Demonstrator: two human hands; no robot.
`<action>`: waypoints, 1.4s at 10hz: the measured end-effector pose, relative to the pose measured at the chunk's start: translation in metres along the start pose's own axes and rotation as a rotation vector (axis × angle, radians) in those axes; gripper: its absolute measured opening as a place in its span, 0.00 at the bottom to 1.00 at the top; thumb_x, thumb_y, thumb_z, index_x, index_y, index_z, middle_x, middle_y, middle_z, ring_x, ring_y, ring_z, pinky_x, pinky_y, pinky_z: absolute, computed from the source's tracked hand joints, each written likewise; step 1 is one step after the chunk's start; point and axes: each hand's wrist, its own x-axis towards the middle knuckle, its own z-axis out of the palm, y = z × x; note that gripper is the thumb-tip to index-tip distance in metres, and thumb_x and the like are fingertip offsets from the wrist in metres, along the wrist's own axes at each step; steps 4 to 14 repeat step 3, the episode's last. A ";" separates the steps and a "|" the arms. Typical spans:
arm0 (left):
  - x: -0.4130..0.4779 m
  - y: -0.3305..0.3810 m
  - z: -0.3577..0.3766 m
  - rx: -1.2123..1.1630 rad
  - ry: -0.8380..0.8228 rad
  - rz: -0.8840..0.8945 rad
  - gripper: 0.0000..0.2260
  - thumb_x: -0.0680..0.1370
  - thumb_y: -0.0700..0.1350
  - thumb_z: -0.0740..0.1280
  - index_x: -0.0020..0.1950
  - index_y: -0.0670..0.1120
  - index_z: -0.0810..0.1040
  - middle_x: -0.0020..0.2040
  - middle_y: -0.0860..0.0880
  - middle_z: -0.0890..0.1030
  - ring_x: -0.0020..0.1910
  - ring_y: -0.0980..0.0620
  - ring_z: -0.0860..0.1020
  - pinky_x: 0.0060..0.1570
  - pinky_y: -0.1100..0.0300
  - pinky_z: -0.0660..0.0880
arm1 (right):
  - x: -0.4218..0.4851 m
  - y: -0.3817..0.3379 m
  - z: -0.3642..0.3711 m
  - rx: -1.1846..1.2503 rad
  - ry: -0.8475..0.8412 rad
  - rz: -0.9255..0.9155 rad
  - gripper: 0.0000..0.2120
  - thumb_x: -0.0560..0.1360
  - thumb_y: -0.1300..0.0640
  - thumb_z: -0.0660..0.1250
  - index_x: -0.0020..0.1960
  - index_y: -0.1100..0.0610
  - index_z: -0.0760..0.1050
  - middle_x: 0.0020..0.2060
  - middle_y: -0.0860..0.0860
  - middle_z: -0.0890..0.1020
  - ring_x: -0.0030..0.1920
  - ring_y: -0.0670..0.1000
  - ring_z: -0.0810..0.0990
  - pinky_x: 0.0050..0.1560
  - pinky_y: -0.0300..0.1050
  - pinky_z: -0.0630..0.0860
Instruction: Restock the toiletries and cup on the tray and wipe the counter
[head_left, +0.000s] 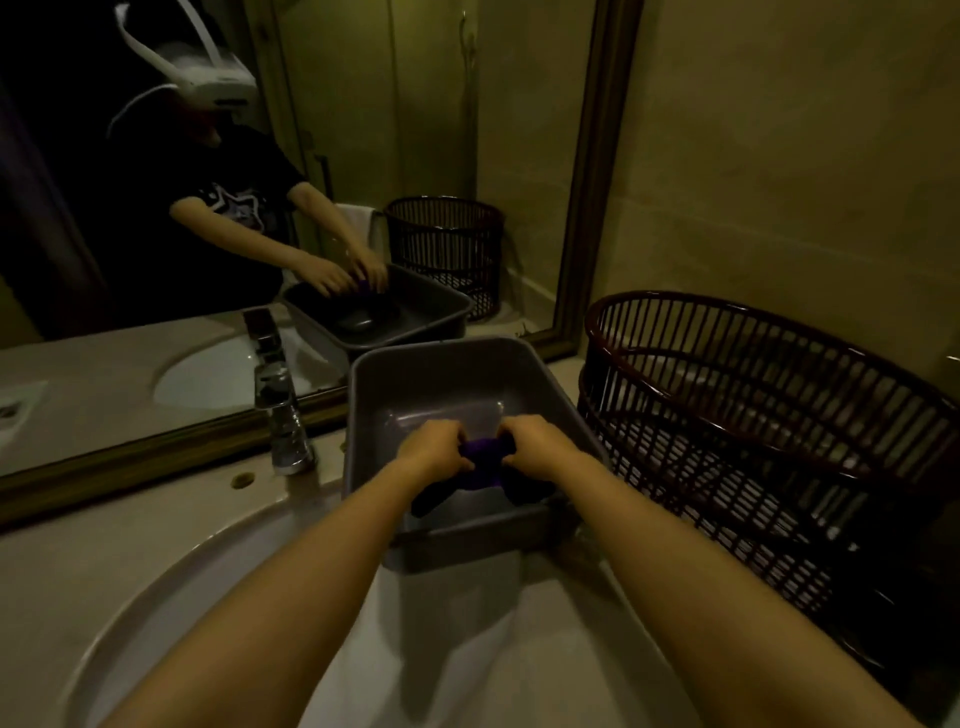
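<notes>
Both hands are inside the grey rectangular plastic tub, which sits on the beige stone desk with its near end overhanging the white oval sink basin. The left hand and the right hand are each closed on the purple soft cloth, one at either end, knuckles up and fingers curled under, the two fists nearly touching. Darker ends of the cloth trail down toward the tub's near wall. The tub floor gleams as if wet, though the dim light prevents confirming water.

Handling judgement: the cloth is limp and light, likely heavier and slippery if soaked. It will not hold a shape, so it is best gripped bunched in a full fist, as now, and wrung by counter-twisting the ends over the tub.

Pose: both forearms reach forward, bare, roughly parallel and converging at the wrists, which are bent slightly downward.

A dark red slatted wicker basket stands just beside the tub on the right. A chrome tap rises to the left, before the framed wall mirror. No tray, cup or toiletries can be made out; wiping appears not yet begun
</notes>
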 end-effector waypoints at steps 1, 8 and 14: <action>0.019 0.002 0.017 0.041 -0.086 -0.039 0.13 0.72 0.45 0.69 0.55 0.45 0.75 0.54 0.43 0.79 0.51 0.46 0.78 0.50 0.55 0.74 | 0.014 0.014 0.010 0.000 -0.086 0.039 0.15 0.73 0.61 0.66 0.59 0.57 0.73 0.57 0.58 0.77 0.55 0.57 0.77 0.56 0.51 0.76; 0.042 0.001 0.030 0.096 -0.325 -0.087 0.18 0.75 0.46 0.66 0.64 0.45 0.71 0.64 0.43 0.74 0.60 0.46 0.74 0.57 0.55 0.72 | 0.034 0.031 0.023 -0.044 -0.266 0.118 0.19 0.75 0.62 0.65 0.65 0.57 0.71 0.64 0.58 0.74 0.61 0.59 0.74 0.63 0.53 0.73; 0.042 0.001 0.030 0.096 -0.325 -0.087 0.18 0.75 0.46 0.66 0.64 0.45 0.71 0.64 0.43 0.74 0.60 0.46 0.74 0.57 0.55 0.72 | 0.034 0.031 0.023 -0.044 -0.266 0.118 0.19 0.75 0.62 0.65 0.65 0.57 0.71 0.64 0.58 0.74 0.61 0.59 0.74 0.63 0.53 0.73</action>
